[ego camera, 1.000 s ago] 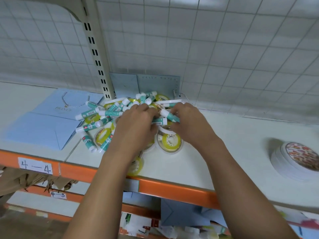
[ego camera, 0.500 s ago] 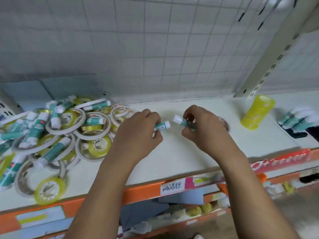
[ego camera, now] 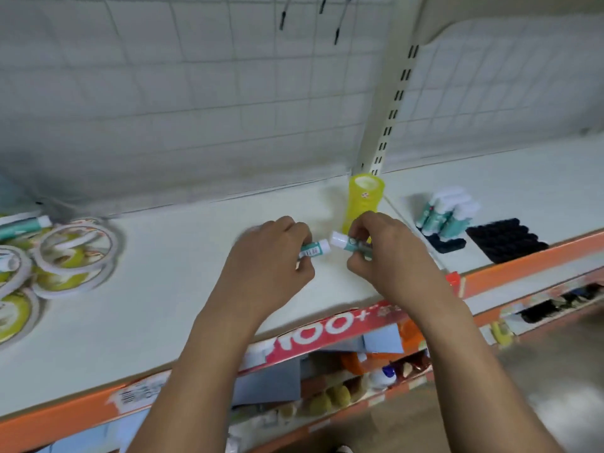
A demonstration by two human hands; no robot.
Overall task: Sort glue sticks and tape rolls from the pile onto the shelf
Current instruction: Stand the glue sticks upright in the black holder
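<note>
My left hand (ego camera: 271, 259) grips a teal glue stick (ego camera: 315, 249) with a white cap pointing right. My right hand (ego camera: 389, 253) holds another teal glue stick (ego camera: 343, 240), its white cap pointing left, so the two caps nearly meet above the white shelf (ego camera: 183, 289). The pile of tape rolls (ego camera: 68, 256) and glue sticks (ego camera: 26, 222) lies at the far left edge. A group of sorted glue sticks (ego camera: 447, 212) stands on the shelf to the right, on a black tray (ego camera: 447, 245).
A stack of yellow tape (ego camera: 362, 201) stands upright by the slotted shelf post (ego camera: 389, 103). A black moulded tray (ego camera: 505, 240) lies at the right. The orange shelf edge (ego camera: 523, 266) runs along the front, with a cluttered lower shelf (ego camera: 343, 380) beneath. Wire grid backs the shelf.
The view has swung right, away from the pile. Both hands have carried a glue stick each from the pile rightward, now close to the yellow tape stack and the sorted sticks.
</note>
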